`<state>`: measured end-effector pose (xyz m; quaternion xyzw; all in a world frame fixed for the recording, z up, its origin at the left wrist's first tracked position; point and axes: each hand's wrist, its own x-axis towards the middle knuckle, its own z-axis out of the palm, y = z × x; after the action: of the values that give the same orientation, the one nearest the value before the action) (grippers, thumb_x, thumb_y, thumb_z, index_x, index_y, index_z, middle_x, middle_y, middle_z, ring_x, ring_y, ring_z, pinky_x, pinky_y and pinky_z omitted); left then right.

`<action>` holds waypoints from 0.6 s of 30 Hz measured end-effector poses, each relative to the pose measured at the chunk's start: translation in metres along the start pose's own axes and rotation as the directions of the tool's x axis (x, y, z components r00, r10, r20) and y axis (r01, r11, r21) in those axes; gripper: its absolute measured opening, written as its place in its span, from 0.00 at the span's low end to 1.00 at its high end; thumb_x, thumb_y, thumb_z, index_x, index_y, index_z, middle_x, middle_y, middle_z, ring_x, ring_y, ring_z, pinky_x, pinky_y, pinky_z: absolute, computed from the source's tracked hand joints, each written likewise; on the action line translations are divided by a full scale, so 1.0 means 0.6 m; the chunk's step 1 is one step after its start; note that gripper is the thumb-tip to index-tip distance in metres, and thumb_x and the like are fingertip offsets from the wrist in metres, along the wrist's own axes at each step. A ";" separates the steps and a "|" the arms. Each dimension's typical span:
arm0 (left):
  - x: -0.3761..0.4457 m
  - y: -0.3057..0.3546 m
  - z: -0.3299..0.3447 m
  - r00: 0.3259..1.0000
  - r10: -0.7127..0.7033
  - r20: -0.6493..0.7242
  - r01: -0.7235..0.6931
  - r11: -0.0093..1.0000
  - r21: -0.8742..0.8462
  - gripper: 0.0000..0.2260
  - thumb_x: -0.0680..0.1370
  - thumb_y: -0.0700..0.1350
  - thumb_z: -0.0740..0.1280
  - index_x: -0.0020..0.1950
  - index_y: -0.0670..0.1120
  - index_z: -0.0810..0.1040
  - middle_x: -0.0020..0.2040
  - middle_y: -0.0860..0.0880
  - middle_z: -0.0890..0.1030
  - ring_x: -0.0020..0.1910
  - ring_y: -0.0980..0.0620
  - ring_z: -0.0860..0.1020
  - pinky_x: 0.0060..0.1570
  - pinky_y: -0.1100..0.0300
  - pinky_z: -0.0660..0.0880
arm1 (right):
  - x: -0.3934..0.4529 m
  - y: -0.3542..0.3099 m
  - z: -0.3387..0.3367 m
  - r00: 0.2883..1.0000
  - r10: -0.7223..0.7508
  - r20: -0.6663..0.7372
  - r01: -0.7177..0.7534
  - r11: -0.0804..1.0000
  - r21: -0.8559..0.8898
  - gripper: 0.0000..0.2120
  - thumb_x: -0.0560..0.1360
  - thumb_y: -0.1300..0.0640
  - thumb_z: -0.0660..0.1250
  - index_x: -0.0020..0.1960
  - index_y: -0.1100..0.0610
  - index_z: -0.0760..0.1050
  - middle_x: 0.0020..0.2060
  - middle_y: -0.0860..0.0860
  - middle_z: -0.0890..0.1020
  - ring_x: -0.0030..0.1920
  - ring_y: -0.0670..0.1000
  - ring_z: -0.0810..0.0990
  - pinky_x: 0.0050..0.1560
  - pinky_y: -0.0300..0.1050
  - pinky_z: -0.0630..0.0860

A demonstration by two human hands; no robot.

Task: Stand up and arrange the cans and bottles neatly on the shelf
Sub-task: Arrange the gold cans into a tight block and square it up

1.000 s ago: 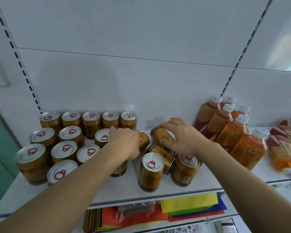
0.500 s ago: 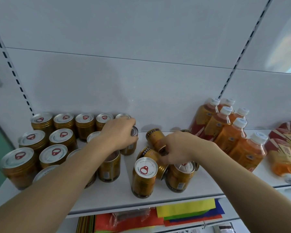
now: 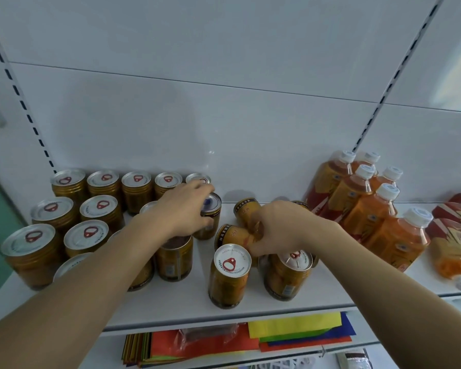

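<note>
Currently, a can (image 3: 209,215) is gripped by the left hand (image 3: 183,210) beside the upright rows, while a toppled can (image 3: 246,211) mid-shelf is clasped by the right hand (image 3: 280,230), probably to be stood upright next.

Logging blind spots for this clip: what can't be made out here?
Head view only:
- Fallen can under the right hand: the hand hides its far end and the grip.
- Front-row cans: covered by the left hand's forearm.
- Lying bottle: cut by right edge.
- Label text: too small.

Cans (image 3: 95,209) left on shelf (image 3: 250,306), bottles (image 3: 362,198) right.
</note>
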<state>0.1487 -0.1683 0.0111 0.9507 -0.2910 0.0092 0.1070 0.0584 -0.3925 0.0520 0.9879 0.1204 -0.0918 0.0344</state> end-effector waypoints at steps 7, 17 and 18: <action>0.015 0.010 0.003 1.000 -0.005 0.013 0.004 0.997 0.072 0.35 0.77 0.66 0.71 0.78 0.51 0.67 0.76 0.48 0.70 0.67 0.42 0.77 0.60 0.43 0.80 | 0.008 0.005 -0.010 0.995 -0.025 -0.098 0.029 0.999 0.037 0.18 0.69 0.34 0.69 0.49 0.47 0.80 0.39 0.47 0.82 0.47 0.52 0.79 0.45 0.55 0.82; 0.016 0.011 0.002 0.998 0.038 -0.044 -0.036 0.997 0.062 0.26 0.79 0.59 0.72 0.73 0.51 0.71 0.67 0.50 0.74 0.57 0.46 0.80 0.52 0.46 0.82 | 0.053 -0.012 0.005 0.992 -0.074 -0.105 0.085 0.991 0.103 0.35 0.77 0.34 0.70 0.77 0.52 0.70 0.63 0.51 0.83 0.61 0.54 0.81 0.61 0.53 0.80; 0.015 0.007 0.001 0.998 0.040 -0.052 -0.039 0.999 0.025 0.28 0.79 0.59 0.72 0.76 0.52 0.70 0.69 0.51 0.73 0.60 0.46 0.79 0.54 0.46 0.82 | 0.051 -0.009 0.007 0.990 -0.074 -0.121 0.088 0.990 0.114 0.35 0.78 0.32 0.68 0.77 0.52 0.70 0.65 0.51 0.82 0.63 0.54 0.80 0.63 0.54 0.80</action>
<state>0.1537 -0.1771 0.0121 0.9454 -0.3067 0.0397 0.1031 0.0857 -0.3804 0.0420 0.9861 0.1564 -0.0423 -0.0356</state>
